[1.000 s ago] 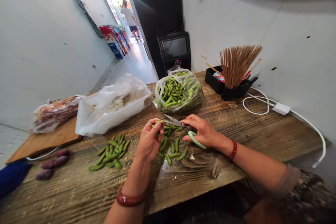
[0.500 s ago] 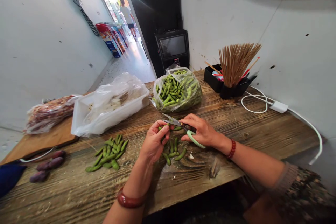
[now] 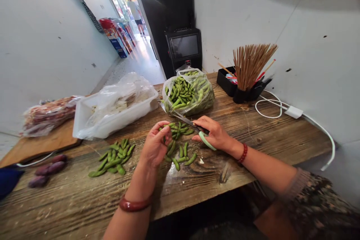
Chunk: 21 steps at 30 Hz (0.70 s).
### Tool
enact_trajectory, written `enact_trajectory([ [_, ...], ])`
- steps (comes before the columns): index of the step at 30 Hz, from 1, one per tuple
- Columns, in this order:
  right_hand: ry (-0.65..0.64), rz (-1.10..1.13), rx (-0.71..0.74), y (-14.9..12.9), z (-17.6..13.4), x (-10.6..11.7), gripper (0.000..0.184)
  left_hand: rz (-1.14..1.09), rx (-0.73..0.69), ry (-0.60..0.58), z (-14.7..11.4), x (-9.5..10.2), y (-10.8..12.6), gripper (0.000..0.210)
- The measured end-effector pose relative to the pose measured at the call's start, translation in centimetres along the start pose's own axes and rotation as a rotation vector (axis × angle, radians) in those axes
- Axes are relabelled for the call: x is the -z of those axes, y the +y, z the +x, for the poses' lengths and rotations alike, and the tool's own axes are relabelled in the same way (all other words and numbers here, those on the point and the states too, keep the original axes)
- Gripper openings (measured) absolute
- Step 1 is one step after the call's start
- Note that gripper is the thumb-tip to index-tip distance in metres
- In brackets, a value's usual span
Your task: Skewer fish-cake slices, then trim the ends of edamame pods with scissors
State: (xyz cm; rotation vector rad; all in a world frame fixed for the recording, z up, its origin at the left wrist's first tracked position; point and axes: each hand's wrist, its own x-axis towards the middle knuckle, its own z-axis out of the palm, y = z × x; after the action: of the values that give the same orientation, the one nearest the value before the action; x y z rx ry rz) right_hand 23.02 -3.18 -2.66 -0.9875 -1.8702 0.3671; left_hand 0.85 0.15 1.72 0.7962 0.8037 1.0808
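Note:
My left hand (image 3: 155, 142) is closed in a pinch, with a green edamame pod (image 3: 165, 126) at its fingertips, partly hidden by the fingers. Green-handled scissors (image 3: 206, 140) are gripped in my right hand (image 3: 212, 133), their blades pointing up and left, apart from the left hand. Beneath and between the hands lie several loose pods (image 3: 184, 153) on the wooden table. Left of my left hand is a separate pile of pods (image 3: 115, 159). Behind the scissors stands an open clear plastic bag (image 3: 187, 93) full of edamame.
A white tub (image 3: 112, 120) under plastic film stands at the back left, beside bagged meat (image 3: 49, 116) on a cutting board (image 3: 42, 144). Purple tubers (image 3: 47, 170) lie at left. Wooden skewers (image 3: 250, 67) stand in a black holder at right, near a white cable (image 3: 294, 111).
My left hand has moved left, away from the scissors blades, which were at the pod before. The right hand still holds the scissors. The whole view has shifted slightly.

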Motion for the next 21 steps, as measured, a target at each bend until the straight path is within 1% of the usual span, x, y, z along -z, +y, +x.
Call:
enact_trajectory([
  [3,0.032,-0.005,0.014,0.0,0.0,0.1,0.045,-0.073,-0.044,0.036,0.2,0.7,1.0,0.024],
  [7,-0.003,-0.001,0.003,0.0,-0.1,0.1,0.046,-0.113,0.012,0.063,0.3,1.1,1.6,0.016],
  [9,-0.017,0.004,-0.008,0.0,-0.2,0.0,0.046,-0.087,0.038,0.07,0.4,1.0,1.4,0.016],
  [11,-0.026,0.012,-0.009,0.0,-0.2,0.0,0.045,-0.014,0.029,0.058,0.5,1.0,1.0,0.019],
  [13,-0.043,0.018,-0.013,0.0,-0.2,0.0,0.046,0.146,-0.003,0.052,0.6,1.0,0.5,0.02],
  [14,-0.053,0.018,-0.018,0.0,-0.2,0.1,0.046,0.274,-0.033,0.055,0.7,1.0,0.2,0.019],
  [16,-0.071,0.013,-0.034,-0.1,-0.2,0.1,0.046,0.606,-0.134,0.068,1.0,1.2,-0.4,0.014],
  [18,-0.076,0.009,-0.044,-0.2,-0.1,0.2,0.046,0.936,-0.265,0.043,1.2,1.5,-0.9,0.011],
  [19,-0.076,0.009,-0.046,-0.3,-0.1,0.3,0.045,1.071,-0.316,0.019,1.2,1.5,-1.2,0.008],
  [21,-0.074,0.015,-0.044,-0.3,-0.1,0.3,0.044,1.286,-0.373,-0.013,1.2,1.6,-1.7,0.004],
])
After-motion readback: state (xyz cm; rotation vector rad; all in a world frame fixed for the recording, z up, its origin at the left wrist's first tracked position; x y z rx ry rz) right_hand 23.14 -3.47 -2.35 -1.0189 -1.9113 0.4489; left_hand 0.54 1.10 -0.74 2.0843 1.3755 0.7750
